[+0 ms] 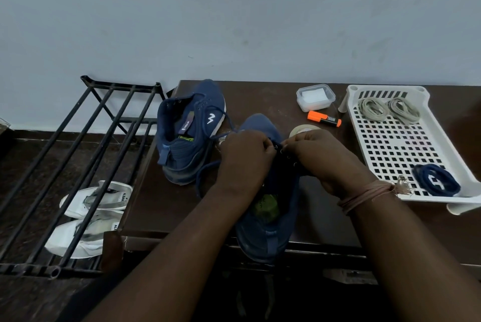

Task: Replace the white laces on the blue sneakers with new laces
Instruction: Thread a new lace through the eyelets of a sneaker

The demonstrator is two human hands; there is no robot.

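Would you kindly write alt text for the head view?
Both hands, left hand and right hand, pinch a dark blue lace at the eyelets of a blue sneaker on a dark table; its pair stands alongside.

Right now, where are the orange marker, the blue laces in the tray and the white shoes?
orange marker (324, 119), head view, middle of its barrel.
blue laces (436, 180), head view, middle of the coiled bundle.
white shoes (97, 199), head view, the upper shoe's side.
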